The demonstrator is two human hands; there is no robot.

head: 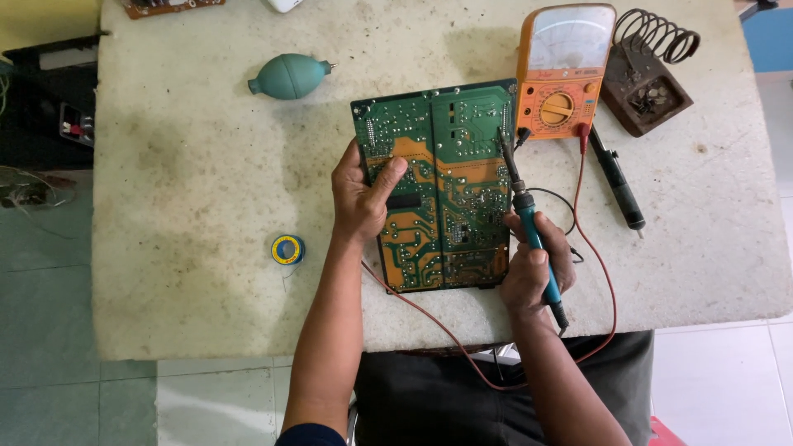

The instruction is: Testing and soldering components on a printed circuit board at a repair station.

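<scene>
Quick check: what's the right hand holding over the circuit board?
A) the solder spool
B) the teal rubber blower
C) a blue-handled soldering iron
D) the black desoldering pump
C: the right hand grips the blue-handled soldering iron, its tip on the circuit board.

The left hand point(361, 198) grips the left edge of the circuit board point(438, 186), thumb lying on it; the right hand point(537, 268) holds a soldering iron point(529, 219) with its tip on the board's far right part; a multimeter point(564, 70) touches the board's far right corner; a blower point(289, 76) lies far left; a solder reel point(287, 249) sits near left; an iron stand point(648, 74) is far right on the table point(182, 165).
</scene>
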